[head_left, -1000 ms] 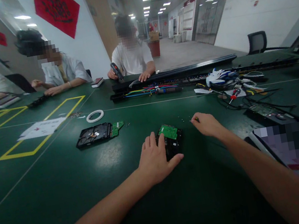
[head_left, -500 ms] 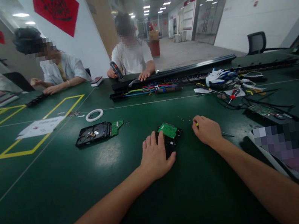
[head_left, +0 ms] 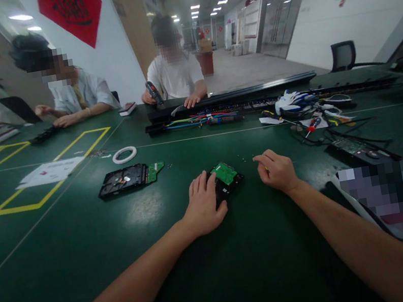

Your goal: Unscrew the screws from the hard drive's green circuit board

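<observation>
My left hand (head_left: 203,206) lies over the near left part of a hard drive (head_left: 233,187), fingers on its top and thumb along its near side, holding it against the table. The drive's green circuit board (head_left: 224,173) faces up, partly covered by my fingertips. To the right, my right hand (head_left: 277,171) is closed around a screwdriver, of which only a bit of yellow handle (head_left: 266,168) shows; its shaft is mostly hidden. The index finger points left, close to several tiny screws (head_left: 243,159) scattered on the table just beyond the drive.
Left stands another opened drive (head_left: 123,180) with a green board, near a white tape roll (head_left: 124,155) and papers (head_left: 50,172). Long black rails with coloured wires (head_left: 196,119) span the back. Gloves (head_left: 293,101), tools and cables lie right. A co-worker (head_left: 175,75) holds a power screwdriver opposite.
My right index finger has stretched out toward the loose screws, and the screwdriver's shaft no longer shows clearly behind that hand. My left hand stays on the drive. The view has shifted slightly.
</observation>
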Demonstrator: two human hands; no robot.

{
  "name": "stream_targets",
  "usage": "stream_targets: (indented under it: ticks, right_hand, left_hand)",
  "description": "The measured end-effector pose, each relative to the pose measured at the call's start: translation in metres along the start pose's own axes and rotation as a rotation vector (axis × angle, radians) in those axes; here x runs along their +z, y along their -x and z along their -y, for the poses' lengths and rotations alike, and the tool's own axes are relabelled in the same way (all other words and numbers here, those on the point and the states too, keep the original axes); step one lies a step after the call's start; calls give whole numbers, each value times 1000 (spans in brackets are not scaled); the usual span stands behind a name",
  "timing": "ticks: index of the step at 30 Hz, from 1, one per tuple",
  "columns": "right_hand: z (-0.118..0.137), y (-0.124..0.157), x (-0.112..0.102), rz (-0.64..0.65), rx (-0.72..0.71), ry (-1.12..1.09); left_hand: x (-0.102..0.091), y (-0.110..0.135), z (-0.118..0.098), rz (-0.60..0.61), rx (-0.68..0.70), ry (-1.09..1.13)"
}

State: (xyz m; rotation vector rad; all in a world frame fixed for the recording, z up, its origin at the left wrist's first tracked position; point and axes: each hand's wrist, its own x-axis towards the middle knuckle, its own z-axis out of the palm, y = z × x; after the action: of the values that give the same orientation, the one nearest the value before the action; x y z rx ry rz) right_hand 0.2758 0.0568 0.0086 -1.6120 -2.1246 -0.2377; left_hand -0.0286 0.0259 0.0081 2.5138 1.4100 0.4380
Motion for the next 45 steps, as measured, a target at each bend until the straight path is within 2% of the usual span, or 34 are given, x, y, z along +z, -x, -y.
stream_targets:
  ticks: [5, 9, 13, 21, 34, 45]
  right_hand:
    - [1, -7, -1, 112, 123, 137]
    - [-2, -10, -2, 206, 130, 148]
    - [-4, -10, -2, 241, 111, 129]
    - [-3, -6, -2, 238, 83, 88]
    - [-2, -4, 2, 236, 61, 59]
    - [-1, -3, 3, 207, 65, 50]
  left_hand:
    - [2, -3, -1, -22, -21, -6]
    - [2, -5, 1, -50, -36, 5]
    - [2, -6, 3, -60, -28, 2]
    - [0, -8, 4, -40, 3, 7]
    - [-32, -13, 21, 169, 198, 69]
    - [-30, -15, 26, 155, 225, 50]
